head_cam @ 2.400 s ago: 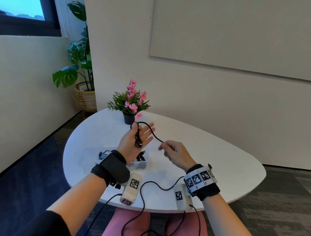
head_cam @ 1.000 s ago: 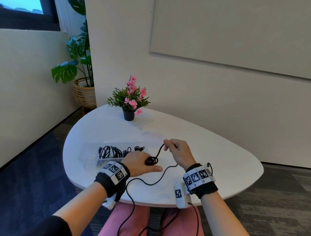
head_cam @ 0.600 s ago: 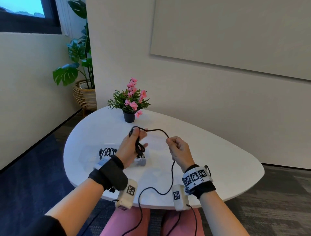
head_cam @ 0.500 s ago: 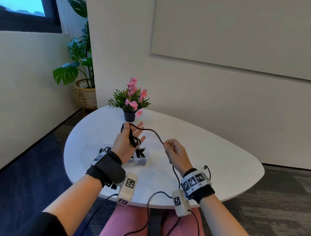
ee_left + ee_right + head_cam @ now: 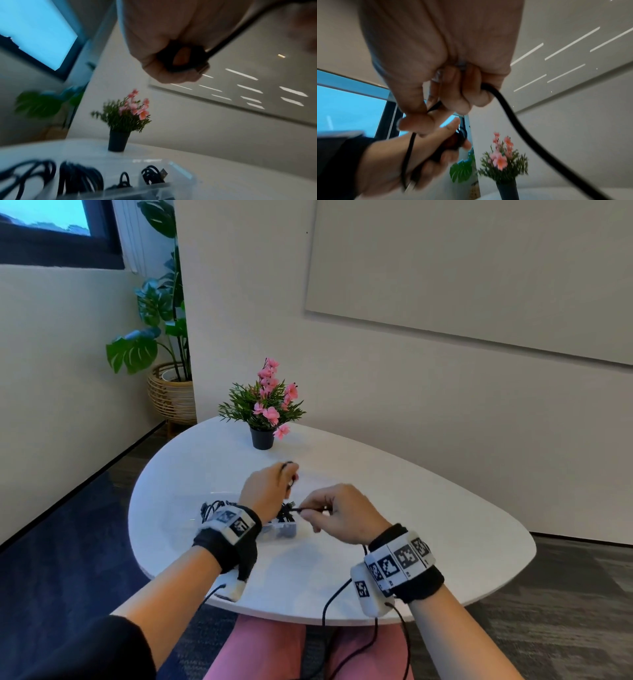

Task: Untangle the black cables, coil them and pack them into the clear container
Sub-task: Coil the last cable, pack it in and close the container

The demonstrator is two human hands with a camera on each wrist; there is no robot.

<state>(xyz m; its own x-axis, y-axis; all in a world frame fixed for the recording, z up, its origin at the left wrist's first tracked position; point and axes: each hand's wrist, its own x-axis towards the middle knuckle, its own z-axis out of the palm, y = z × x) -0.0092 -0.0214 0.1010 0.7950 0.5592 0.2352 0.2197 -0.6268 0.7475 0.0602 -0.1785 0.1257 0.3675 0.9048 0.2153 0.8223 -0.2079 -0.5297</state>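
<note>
Both hands work one black cable (image 5: 310, 509) above the clear container (image 5: 279, 533). My left hand (image 5: 270, 491) is turned palm down, its fingers curled round a small coil of the cable (image 5: 181, 59). My right hand (image 5: 337, 515) pinches the free run of the black cable (image 5: 510, 116) between thumb and fingers, close beside the left. The left hand (image 5: 426, 151) with its wound loops shows in the right wrist view too. The clear container (image 5: 154, 181) on the white table (image 5: 428, 522) holds several coiled black cables (image 5: 80, 177); my left wrist hides part of it in the head view.
A small black pot of pink flowers (image 5: 263, 409) stands at the table's far side. A large leafy plant in a wicker basket (image 5: 171, 392) sits on the floor by the wall. Thin black wristband leads (image 5: 329, 604) hang off the near table edge.
My left hand has turned from palm-up to palm-down and dropped toward the container, winding the cable shorter. My right hand moved in close beside it, and the slack loop is gone.
</note>
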